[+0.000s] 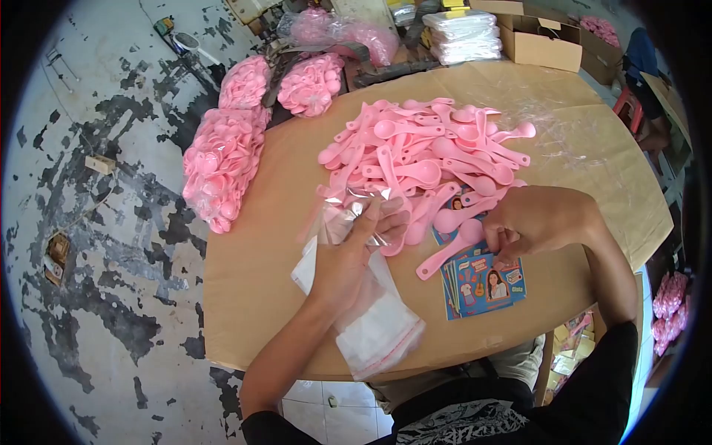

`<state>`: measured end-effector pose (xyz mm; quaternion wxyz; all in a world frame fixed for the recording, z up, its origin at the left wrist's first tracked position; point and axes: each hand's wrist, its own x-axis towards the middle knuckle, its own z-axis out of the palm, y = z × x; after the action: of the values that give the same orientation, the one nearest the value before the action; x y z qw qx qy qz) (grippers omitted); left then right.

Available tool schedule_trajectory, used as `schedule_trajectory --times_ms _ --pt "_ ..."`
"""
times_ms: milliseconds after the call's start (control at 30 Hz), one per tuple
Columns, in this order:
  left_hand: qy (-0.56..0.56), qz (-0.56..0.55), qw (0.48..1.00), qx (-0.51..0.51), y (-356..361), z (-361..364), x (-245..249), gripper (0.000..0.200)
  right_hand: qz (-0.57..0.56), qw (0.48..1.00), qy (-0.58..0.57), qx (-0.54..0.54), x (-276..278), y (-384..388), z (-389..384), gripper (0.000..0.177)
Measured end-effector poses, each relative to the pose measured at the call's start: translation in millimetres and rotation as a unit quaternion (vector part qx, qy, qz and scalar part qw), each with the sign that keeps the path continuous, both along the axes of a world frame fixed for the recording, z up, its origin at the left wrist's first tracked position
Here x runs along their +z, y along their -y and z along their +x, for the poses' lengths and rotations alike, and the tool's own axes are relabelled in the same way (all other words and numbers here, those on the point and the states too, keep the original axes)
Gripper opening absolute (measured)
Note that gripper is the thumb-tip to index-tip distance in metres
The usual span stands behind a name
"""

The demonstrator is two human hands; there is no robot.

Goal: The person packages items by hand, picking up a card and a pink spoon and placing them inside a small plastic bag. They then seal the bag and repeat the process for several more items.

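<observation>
My left hand [352, 248] is closed on a clear plastic bag [339, 220] at the lower left of a heap of pink spoons [423, 141]. Below that hand lies a stack of clear bags [378, 334]. My right hand [530, 222] is bent down with its fingers curled at the top edge of a stack of blue printed cards [482, 288]; the fingertips touch or nearly touch the top card. One pink spoon [454, 248] lies just left of these fingers, its handle pointing to the lower left.
Filled bags of pink spoons [226, 163] lie beyond the table's left edge. White plastic packs [463, 35] and an open cardboard box [541, 43] are at the back. A person's arm [654, 133] shows at the far right. Brown paper [252, 297] covers the table.
</observation>
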<state>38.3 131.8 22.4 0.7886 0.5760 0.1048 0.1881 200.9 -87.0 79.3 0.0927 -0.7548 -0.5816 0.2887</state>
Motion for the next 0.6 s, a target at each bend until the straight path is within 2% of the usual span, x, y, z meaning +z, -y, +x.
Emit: schedule_trajectory --times_ms 33,133,233,333,433,533,600 --pt "0.002 0.010 1.000 0.006 0 -1 0 0.030 -0.015 1.000 -0.021 0.005 0 -3 3 0.029" --pt "0.014 0.016 1.000 0.016 -2 -4 0 0.030 0.036 0.999 -0.034 0.014 -6 -5 6 0.018" --pt "0.043 -0.018 0.999 0.013 -8 -5 -1 0.030 0.165 0.984 -0.072 0.015 -11 -7 8 0.014" --pt "0.069 -0.043 0.997 0.014 -7 -7 8 0.030 0.185 0.964 -0.134 -0.138 0 -16 -6 0.011" --pt "0.076 -0.035 0.996 0.040 -4 -8 11 0.031 0.239 0.948 -0.128 -0.165 -12 -27 -13 0.011" --pt "0.070 -0.013 0.996 0.061 -8 -8 9 0.034 0.270 0.928 -0.180 -0.182 -18 -34 -20 0.011" --pt "0.057 -0.003 0.996 0.070 -10 -9 10 0.037 0.298 0.925 -0.173 -0.161 -23 -35 -21 0.011"
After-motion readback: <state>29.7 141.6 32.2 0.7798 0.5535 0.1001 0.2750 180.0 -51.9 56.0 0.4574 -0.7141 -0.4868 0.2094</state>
